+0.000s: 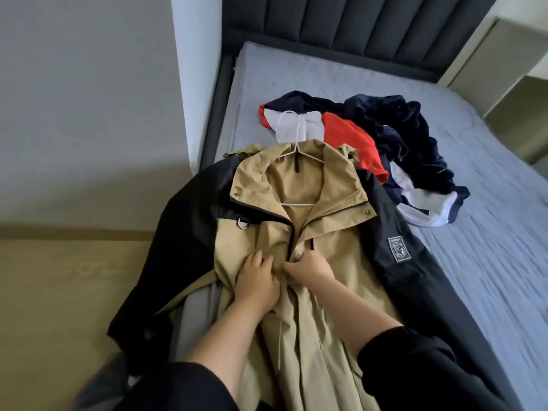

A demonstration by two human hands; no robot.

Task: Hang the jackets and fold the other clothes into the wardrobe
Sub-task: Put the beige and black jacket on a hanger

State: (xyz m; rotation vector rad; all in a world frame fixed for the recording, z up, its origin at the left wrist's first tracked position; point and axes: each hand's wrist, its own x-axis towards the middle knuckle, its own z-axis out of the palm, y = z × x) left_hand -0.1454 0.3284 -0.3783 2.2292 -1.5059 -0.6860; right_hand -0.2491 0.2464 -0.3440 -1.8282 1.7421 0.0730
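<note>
The tan-and-black jacket lies flat on the bed with the white hanger already inside its shoulders, probably for fastening. Left hand and right hand each pinch a front edge at the zip, drawing them together.

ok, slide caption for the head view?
Left hand and right hand grip the zip front of a tan-and-black jacket on a white hanger, laid on the bed near a pile of clothes.
</note>
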